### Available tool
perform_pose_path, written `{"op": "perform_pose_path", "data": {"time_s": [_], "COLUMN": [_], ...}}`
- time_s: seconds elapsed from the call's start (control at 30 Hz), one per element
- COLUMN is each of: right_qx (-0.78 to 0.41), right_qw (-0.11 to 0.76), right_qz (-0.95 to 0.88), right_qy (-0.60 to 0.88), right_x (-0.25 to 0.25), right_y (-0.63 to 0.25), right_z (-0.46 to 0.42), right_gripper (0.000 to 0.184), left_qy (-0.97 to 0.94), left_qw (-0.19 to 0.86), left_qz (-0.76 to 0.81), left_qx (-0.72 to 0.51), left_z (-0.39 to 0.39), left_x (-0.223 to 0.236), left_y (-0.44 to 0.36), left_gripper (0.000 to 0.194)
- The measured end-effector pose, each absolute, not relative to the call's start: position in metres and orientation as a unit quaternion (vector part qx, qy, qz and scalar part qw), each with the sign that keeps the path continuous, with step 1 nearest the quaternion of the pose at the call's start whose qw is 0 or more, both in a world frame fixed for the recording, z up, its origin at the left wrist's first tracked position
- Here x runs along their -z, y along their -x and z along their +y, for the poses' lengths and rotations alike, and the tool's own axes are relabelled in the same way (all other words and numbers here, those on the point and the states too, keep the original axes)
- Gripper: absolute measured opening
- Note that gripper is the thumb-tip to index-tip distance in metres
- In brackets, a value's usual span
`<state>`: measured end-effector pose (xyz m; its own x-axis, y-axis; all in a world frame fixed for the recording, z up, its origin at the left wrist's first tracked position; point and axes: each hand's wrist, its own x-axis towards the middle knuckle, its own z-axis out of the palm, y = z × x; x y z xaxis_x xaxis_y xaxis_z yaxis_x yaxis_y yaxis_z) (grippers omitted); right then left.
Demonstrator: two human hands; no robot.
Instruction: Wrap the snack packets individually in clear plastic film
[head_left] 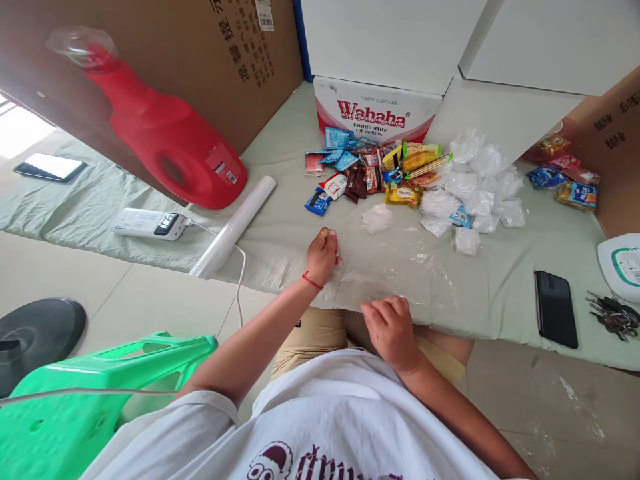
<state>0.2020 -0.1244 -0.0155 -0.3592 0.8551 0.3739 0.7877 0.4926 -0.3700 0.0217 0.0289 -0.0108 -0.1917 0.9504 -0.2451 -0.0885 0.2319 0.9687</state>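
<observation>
My left hand (323,257), with a red cord at the wrist, is closed around a small packet (338,256). Only a reddish edge of it shows beside the fingers, so its kind is hidden. Clear plastic film (395,263) lies spread over the cloth in front of both hands. At the table's front edge my right hand (390,328) has its fingers curled down on the near edge of that film. A crumpled film bundle (377,218) sits just beyond. Farther back are loose wrapped snacks (355,183) and, right of them, a heap of film-wrapped bundles (480,183).
A roll of clear film (235,227), a white power bank (149,223) and a red jug (170,140) are on the left. On the right lie a black phone (556,309) and keys (615,315). A Wahaha carton (375,110) stands behind. A green stool (100,393) is lower left.
</observation>
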Motion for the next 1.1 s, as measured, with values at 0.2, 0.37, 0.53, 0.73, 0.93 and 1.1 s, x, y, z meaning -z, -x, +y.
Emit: {"op": "perform_pose_path", "data": {"time_s": [0.2, 0.37, 0.53, 0.73, 0.93, 1.1], "right_qx": [-0.067, -0.208, -0.344, -0.075, -0.091, -0.202], "right_qw": [0.234, 0.166, 0.273, 0.294, 0.206, 0.25], "right_qz": [-0.879, -0.899, -0.788, -0.737, -0.756, -0.736], "right_qy": [0.409, 0.348, 0.432, 0.604, 0.615, 0.596], "right_x": [0.036, 0.017, -0.041, -0.016, 0.03, 0.009], "right_y": [-0.216, -0.207, -0.215, -0.248, -0.285, -0.32], "right_z": [-0.153, -0.155, -0.132, -0.067, -0.095, -0.11], "right_gripper": [0.025, 0.02, 0.033, 0.044, 0.058, 0.038], "left_qy": [-0.307, -0.312, -0.484, -0.762, -0.792, -0.8], "left_qw": [0.578, 0.558, 0.173, 0.165, 0.098, 0.085], "left_qz": [0.625, 0.641, 0.699, 0.53, 0.588, 0.583], "left_qx": [-0.426, -0.425, -0.498, -0.334, -0.132, -0.111], "left_z": [0.047, 0.058, 0.024, -0.028, 0.006, 0.015], "left_x": [-0.001, -0.008, -0.041, -0.043, 0.02, 0.028], "left_y": [-0.007, 0.006, 0.006, -0.04, -0.045, -0.039], "left_gripper": [0.017, 0.012, 0.028, 0.02, 0.054, 0.063]}}
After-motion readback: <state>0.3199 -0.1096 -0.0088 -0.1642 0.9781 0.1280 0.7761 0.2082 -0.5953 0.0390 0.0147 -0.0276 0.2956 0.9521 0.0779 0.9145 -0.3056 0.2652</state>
